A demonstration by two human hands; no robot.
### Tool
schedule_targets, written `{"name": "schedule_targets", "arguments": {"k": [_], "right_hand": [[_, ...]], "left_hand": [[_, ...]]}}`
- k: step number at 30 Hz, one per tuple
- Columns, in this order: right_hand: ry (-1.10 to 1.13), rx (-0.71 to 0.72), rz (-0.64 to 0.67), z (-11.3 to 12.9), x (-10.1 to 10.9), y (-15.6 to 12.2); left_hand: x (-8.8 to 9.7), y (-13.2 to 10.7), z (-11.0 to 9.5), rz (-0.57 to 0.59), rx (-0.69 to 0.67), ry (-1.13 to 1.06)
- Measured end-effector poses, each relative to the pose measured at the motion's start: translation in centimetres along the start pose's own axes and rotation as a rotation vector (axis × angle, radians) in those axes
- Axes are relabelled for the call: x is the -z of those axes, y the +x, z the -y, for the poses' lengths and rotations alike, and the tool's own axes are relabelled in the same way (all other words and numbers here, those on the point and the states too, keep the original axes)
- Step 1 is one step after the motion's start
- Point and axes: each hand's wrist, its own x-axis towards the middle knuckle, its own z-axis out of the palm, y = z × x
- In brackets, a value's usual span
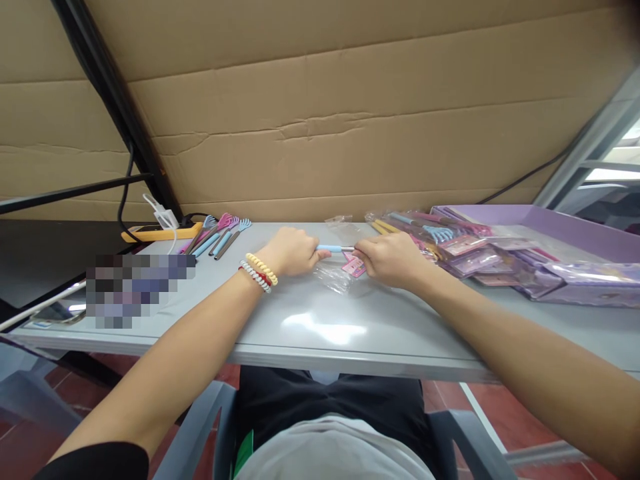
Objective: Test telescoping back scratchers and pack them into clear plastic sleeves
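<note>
My left hand (290, 251) is closed round the light-blue handle of a slim telescopic back scratcher (334, 249), held level just above the grey table (320, 320). My right hand (393, 259) pinches the metal end of the same tool. Under both hands lies a clear plastic bag with a pink card (353, 267). Beaded bracelets circle my left wrist.
A row of unpacked pink and blue scratchers (220, 233) lies at the back left beside a yellow power strip (160, 233). Packed scratchers in bags (450, 240) are piled at the right, spilling into a purple tray (575, 230). Cardboard wall behind the table.
</note>
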Motion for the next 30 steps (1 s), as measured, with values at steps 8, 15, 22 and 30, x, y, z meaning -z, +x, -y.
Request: {"name": "schedule_targets", "arguments": {"k": [8, 15, 22, 30], "right_hand": [[0.056, -0.051, -0.005, 0.1, -0.1, 0.0], [0.126, -0.049, -0.001, 1.2, 0.5, 0.3], [0.135, -0.033, 0.044, -0.3, 0.8, 0.6], [0.366, -0.18, 0.231, -7.6, 3.2, -1.1]], "left_hand": [[0.1, 0.0, -1.1, -0.021, -0.048, -0.019], [-0.6, 0.1, -2.4, -0.239, -0.153, -0.046], [-1.3, 1.2, -1.2, -0.336, -0.165, -0.045], [-3.0, -0.1, 7.1, -0.401, 0.182, -0.108]]}}
